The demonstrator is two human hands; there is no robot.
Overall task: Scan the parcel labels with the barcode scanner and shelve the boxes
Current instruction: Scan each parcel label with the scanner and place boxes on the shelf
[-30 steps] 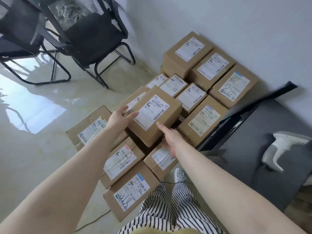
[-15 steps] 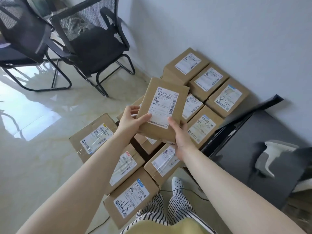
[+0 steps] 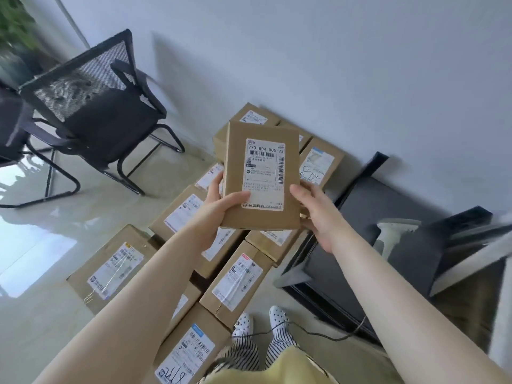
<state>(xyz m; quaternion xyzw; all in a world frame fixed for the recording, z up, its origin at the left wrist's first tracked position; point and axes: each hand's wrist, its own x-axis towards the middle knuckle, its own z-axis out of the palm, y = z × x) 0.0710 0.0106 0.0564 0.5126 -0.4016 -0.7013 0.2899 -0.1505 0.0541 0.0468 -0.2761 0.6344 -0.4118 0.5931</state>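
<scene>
Parcel [image 3: 261,176] up in the air, label [image 3: 264,174] square to the camera, long axis running top to bottom. Starting on the left: two black mesh chairs [image 3: 94,106] on the shiny floor, then the spread of boxes on the floor [image 3: 235,281], labels up, running back to the wall. Left hand [image 3: 219,209] has the parcel's lower left corner — thumb laid over the front face, fingers wrapped behind. Right hand [image 3: 318,214] is at the lower right edge, fingers loose and nearly straight; it looks to be only touching the box, not clamping it. Further right, the barcode scanner [image 3: 393,234] lies on the dark cabinet top [image 3: 346,217], well apart from the parcel and off to its right, its cable trailing across the floor by the feet. So the right hand is the nearer one to that scanner, and my read is it goes for it while the left keeps the label presented. Against half a second ago, the parcel has come up higher and turned more upright, and a second ago it was only being lifted off the pile — and the right hand's hold has slackened.
</scene>
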